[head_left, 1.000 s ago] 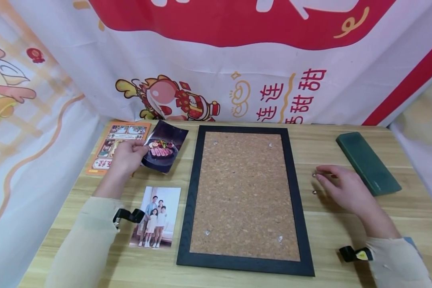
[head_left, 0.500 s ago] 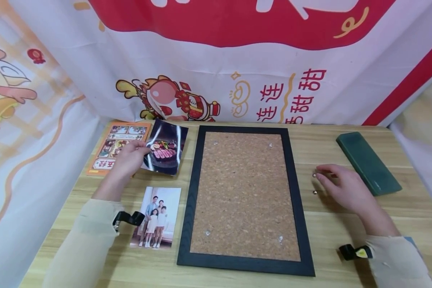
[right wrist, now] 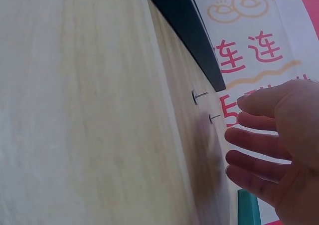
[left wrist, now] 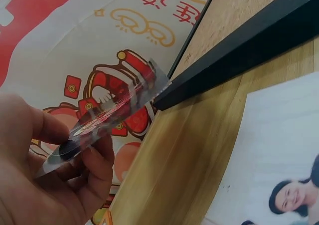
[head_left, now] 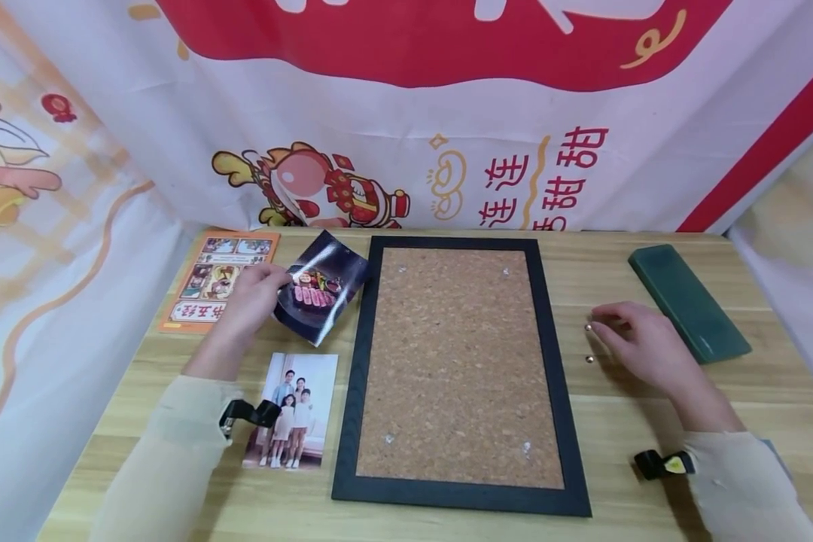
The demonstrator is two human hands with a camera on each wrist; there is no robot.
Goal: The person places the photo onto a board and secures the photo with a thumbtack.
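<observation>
My left hand (head_left: 254, 297) pinches the left edge of a glossy photo of sliced steak (head_left: 321, 293), between thumb and fingers. The photo is tilted, its right corner at the black frame of the corkboard (head_left: 461, 493). In the left wrist view the photo (left wrist: 117, 110) shows nearly edge-on. To the right of the board, my right hand (head_left: 640, 342) hovers with loosely bent fingers and holds nothing. By its fingertips a thumbtack (head_left: 588, 327) stands on the table, and another thumbtack (head_left: 589, 359) sits nearer me. Both tacks have their pins up in the right wrist view.
A family photo (head_left: 315, 391) lies left of the board, partly under my left wrist camera. Behind the left hand is an orange printed sheet (head_left: 193, 290). A green case (head_left: 687, 301) rests at the right. Several small shiny bits dot the cork (head_left: 461, 361).
My left hand has drawn the steak photo off the orange sheet, rightward toward the board, and turned it. The right hand stays by the tacks.
</observation>
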